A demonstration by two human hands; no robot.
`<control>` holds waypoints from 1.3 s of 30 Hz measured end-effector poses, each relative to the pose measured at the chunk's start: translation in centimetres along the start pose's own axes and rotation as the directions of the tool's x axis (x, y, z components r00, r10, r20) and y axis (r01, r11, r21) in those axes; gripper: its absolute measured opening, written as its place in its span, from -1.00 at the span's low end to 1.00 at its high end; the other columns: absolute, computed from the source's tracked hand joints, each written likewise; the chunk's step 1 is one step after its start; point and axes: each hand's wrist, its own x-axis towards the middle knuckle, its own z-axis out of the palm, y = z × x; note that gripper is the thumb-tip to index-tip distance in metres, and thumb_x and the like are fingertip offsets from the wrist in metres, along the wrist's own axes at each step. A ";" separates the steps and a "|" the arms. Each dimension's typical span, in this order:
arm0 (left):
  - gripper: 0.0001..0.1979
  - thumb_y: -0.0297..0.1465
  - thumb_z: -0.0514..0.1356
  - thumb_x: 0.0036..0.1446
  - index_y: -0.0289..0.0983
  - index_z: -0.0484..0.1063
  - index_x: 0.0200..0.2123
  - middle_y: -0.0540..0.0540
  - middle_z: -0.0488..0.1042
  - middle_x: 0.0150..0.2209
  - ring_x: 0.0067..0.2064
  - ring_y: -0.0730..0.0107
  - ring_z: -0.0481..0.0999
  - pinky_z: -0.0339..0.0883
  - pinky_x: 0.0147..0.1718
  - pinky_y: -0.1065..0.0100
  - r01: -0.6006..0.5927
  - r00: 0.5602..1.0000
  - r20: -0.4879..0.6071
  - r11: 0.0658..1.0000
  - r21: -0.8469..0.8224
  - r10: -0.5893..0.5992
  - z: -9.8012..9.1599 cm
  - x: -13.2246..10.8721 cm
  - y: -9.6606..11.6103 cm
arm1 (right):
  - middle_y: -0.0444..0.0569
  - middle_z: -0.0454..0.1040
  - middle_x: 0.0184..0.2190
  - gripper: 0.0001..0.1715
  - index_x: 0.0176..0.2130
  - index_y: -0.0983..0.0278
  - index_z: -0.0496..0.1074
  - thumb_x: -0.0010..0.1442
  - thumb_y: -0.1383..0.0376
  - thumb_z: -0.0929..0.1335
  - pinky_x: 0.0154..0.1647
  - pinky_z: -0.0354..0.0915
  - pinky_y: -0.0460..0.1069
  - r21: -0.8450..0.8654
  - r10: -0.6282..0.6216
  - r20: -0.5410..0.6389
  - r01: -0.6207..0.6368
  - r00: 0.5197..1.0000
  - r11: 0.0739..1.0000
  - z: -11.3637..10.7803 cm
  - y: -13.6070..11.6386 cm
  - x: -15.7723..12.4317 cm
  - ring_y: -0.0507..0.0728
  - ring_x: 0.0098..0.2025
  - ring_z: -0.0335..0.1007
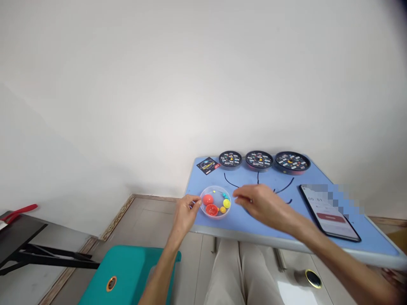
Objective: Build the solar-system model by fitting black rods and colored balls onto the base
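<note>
A clear round plastic container [216,217] stands near the front left of the blue table. In it lie a red ball [208,200], a red half shell [211,209], a yellow ball [227,203], an orange ball [223,209] and small teal pieces [225,195]. My left hand [186,214] pinches the container's left rim between thumb and fingers. Just right of the container is my right hand [257,201], its fingers curled together; whether anything is between them is hidden. Black curved strips [285,185] lie behind and beside my right hand.
Along the back of the blue table [203,222] stand three round black-topped containers [291,162] with printed labels. A dark printed card [207,165] lies at back left. A phone [330,214] showing a timer lies at right. A teal stool [127,271] is below left.
</note>
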 end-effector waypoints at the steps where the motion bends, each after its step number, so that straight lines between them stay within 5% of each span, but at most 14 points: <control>1: -0.82 -0.31 0.18 0.10 -0.23 0.57 -0.36 -0.06 0.55 -0.39 -0.39 0.38 0.46 0.32 -0.37 0.37 -0.036 0.999 0.000 0.998 0.042 0.036 0.0 -0.1 -0.4 | -0.01 0.56 -0.42 -0.75 -0.35 0.24 0.53 0.20 0.36 0.26 -0.38 0.16 -0.05 -0.058 -0.025 0.074 0.029 0.997 0.998 1.4 -0.5 0.4 0.13 -0.38 0.43; 8: -0.73 -0.47 0.04 0.20 -0.21 0.52 -0.16 -0.13 0.48 -0.16 -0.21 0.34 0.49 0.38 -0.26 0.32 -0.228 0.973 0.081 0.962 0.151 0.218 1.1 -0.3 -2.1 | 0.11 0.50 -0.15 -0.57 -0.06 0.25 0.48 0.11 0.52 0.27 -0.36 0.16 -0.06 -0.365 0.033 0.352 0.104 0.935 0.925 8.2 -1.1 4.7 0.18 -0.20 0.48; 12: -0.73 -0.48 0.04 0.21 -0.20 0.47 -0.10 -0.16 0.40 0.04 -0.23 0.37 0.50 0.41 -0.22 0.28 -0.236 0.962 0.173 0.961 0.143 0.210 1.7 -0.8 -3.1 | 0.13 0.52 -0.16 -0.69 -0.10 0.27 0.50 0.18 0.43 0.28 -0.29 0.22 -0.04 -0.411 0.118 0.339 0.035 0.933 0.911 9.7 -0.6 6.1 0.20 -0.16 0.49; 20: -0.75 -0.46 0.03 0.23 -0.21 0.46 -0.11 -0.18 0.38 0.09 -0.09 0.27 0.51 0.42 -0.12 0.20 -0.247 0.960 0.174 0.956 0.160 0.219 1.5 -1.5 -3.2 | 0.17 0.55 -0.21 -0.66 -0.19 0.32 0.50 0.29 0.45 0.17 -0.34 0.21 -0.03 -0.486 0.200 0.181 -0.089 0.963 0.869 8.4 0.1 6.5 0.22 -0.19 0.51; 25: -0.74 -0.47 0.02 0.24 -0.22 0.46 -0.11 -0.15 0.43 0.04 0.04 0.21 0.44 0.37 0.00 0.14 -0.283 0.949 0.209 0.928 0.242 0.235 1.1 -0.9 -2.7 | 0.25 0.57 -0.29 -0.70 -0.24 0.37 0.54 0.19 0.51 0.23 -0.34 0.23 -0.01 -0.540 0.228 0.216 -0.078 0.949 0.838 6.9 -0.4 5.4 0.30 -0.20 0.53; 33: -0.76 -0.49 0.02 0.25 -0.22 0.46 -0.16 -0.12 0.43 0.00 0.01 0.26 0.45 0.39 0.00 0.16 -0.348 0.930 0.232 0.888 0.301 0.285 1.3 -0.6 -2.9 | 0.25 0.58 -0.21 -0.66 -0.17 0.40 0.55 0.16 0.54 0.24 -0.22 0.29 0.00 -0.556 0.205 0.277 -0.018 0.939 0.831 9.1 -1.1 5.6 0.29 -0.11 0.52; 39: -0.76 -0.49 0.01 0.26 -0.21 0.47 -0.18 -0.11 0.44 -0.02 -0.02 0.27 0.44 0.40 -0.04 0.18 -0.339 0.930 0.247 0.896 0.285 0.273 1.0 -0.8 -2.6 | 0.19 0.60 -0.25 -0.71 -0.16 0.31 0.54 0.18 0.43 0.27 -0.28 0.26 -0.01 -0.513 0.217 0.207 -0.083 0.954 0.854 9.2 0.2 6.1 0.28 -0.14 0.54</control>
